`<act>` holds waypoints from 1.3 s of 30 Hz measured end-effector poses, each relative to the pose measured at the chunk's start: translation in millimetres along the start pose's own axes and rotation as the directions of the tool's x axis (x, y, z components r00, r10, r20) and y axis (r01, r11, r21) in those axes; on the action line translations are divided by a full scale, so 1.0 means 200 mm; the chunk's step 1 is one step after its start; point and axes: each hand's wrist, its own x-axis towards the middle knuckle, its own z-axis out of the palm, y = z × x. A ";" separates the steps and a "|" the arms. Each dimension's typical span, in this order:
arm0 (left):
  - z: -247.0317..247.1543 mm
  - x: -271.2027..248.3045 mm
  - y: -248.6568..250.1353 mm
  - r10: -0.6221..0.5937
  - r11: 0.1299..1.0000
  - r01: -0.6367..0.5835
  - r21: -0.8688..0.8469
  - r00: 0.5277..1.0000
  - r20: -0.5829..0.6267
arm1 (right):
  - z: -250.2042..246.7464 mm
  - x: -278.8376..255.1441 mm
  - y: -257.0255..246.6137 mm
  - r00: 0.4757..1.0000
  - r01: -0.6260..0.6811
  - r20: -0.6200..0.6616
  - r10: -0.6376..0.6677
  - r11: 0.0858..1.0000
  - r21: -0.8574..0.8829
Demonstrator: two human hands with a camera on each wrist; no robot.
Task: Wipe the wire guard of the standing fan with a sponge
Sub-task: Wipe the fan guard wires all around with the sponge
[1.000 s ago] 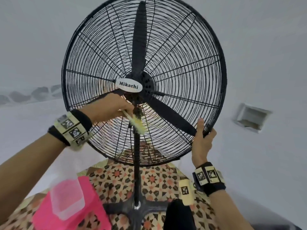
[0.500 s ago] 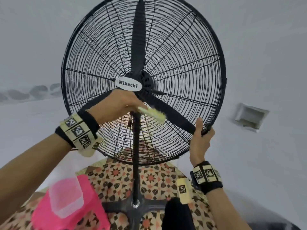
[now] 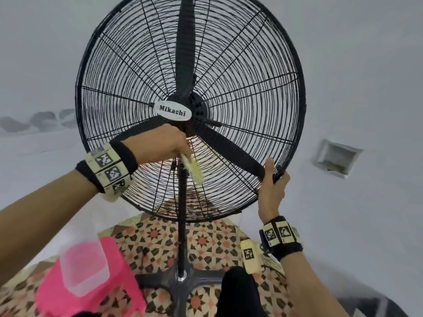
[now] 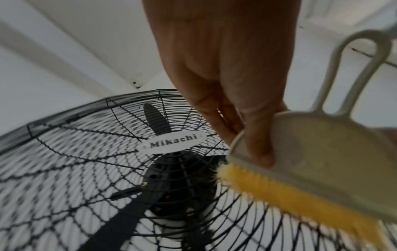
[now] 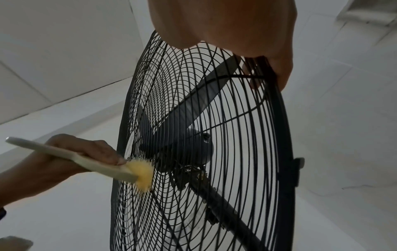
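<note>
**Now the scrubber swings back down below the hub**

Head view: half a second ago the yellow end of the sponge [image 3: 194,169] pointed out to the right of the pole, across the lower right blade; a second ago it hung down, and now it hangs down again, just right of the pole [image 3: 182,213], in the lower middle of the frame. The left hand [image 3: 158,143] has stayed under the white badge [image 3: 172,110], fingers curled round the sponge's pale handle. The right hand [image 3: 272,184] has not shifted: it grips the rim of the wire guard [image 3: 251,72] at the lower right. A pink stool [image 3: 91,287] with a clear tub [image 3: 84,266] sits at lower left on the patterned floor [image 3: 206,241].

Left wrist view: the thumb presses the pale backing plate at centre right, the yellow pad [image 4: 290,197] lying along the wires just right of the hub. It looks bristly, more brush than sponge.

Right wrist view: at lower left the pad [image 5: 142,175] touches the front wires beside the motor; at upper right the fingers [image 5: 283,73] hook round the rim.

My reading: this is a short back-and-forth scrub on one patch below the centre, so most of the guard likely remains to be done.
</note>
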 end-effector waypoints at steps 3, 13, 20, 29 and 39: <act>-0.02 -0.02 0.00 0.029 0.999 -0.031 -0.027 0.997 -0.068 | 0.01 -0.03 0.00 1.000 -0.003 -0.018 0.003 1.000 0.005; 0.05 -0.03 0.08 0.116 0.993 -0.113 0.043 0.991 -0.068 | -0.01 -0.03 -0.01 1.000 -0.009 -0.008 0.009 1.000 -0.022; 0.12 -0.02 0.10 0.148 0.988 -0.144 0.048 0.985 -0.092 | -0.03 -0.04 -0.04 0.999 0.009 0.047 -0.008 1.000 -0.022; 0.18 -0.02 0.12 0.107 0.994 -0.107 -0.007 0.993 -0.045 | -0.03 -0.04 -0.02 0.997 -0.013 0.070 0.017 0.999 -0.048; 0.20 -0.03 0.15 0.001 0.998 -0.006 -0.061 0.997 -0.081 | -0.02 -0.04 -0.01 0.999 -0.008 0.042 0.009 1.000 -0.020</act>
